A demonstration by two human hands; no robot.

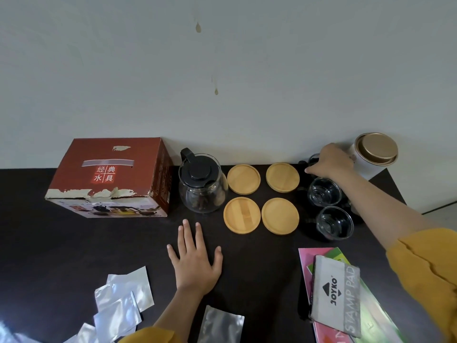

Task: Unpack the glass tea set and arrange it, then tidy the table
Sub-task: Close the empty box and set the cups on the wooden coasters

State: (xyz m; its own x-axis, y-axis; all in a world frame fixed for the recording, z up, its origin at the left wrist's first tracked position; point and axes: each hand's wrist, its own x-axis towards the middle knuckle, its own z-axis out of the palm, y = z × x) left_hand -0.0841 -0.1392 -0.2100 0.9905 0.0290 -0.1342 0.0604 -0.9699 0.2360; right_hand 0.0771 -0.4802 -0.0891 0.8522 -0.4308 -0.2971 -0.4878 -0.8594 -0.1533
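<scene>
Right hand [330, 162] curls over the far glass cup [312, 159], apparently gripping; left hand [195, 258] lies flat on the counter [259, 268]. Glass: fragile, slippery; hold by the body.

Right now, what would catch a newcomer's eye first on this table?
Probably the four round wooden coasters set in a square at the middle, beside a glass teapot with a black lid. A torn red box stands to the left, and the right hand reaches a glass cup by the wall.

mustard-yellow sleeves [425, 266] pushed up both forearms, bare hands
</scene>
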